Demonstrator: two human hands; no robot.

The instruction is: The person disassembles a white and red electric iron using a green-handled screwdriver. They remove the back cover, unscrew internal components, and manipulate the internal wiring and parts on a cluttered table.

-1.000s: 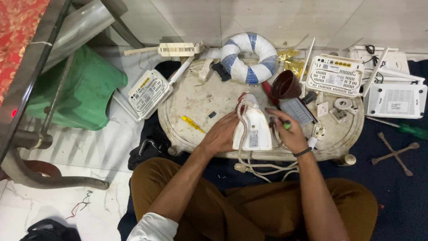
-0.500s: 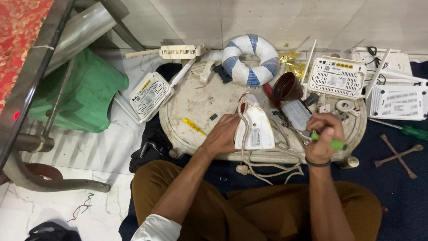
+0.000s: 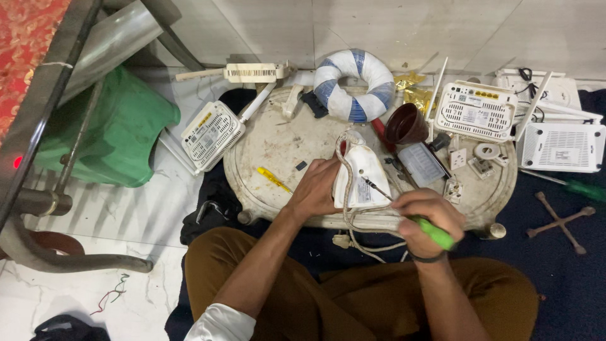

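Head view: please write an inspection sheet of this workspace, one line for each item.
Surface: low oval table, stained.
Job's things: white iron, upturned; green screwdriver, tip at the iron.
Clutter: routers, maroon cup, striped ring, yellow pen.
Hands: left hand steadies the iron; right hand grips the screwdriver.
Cables: iron's cord loops over the table edge.
Surroundings: green bag, cross wrench, marble floor.
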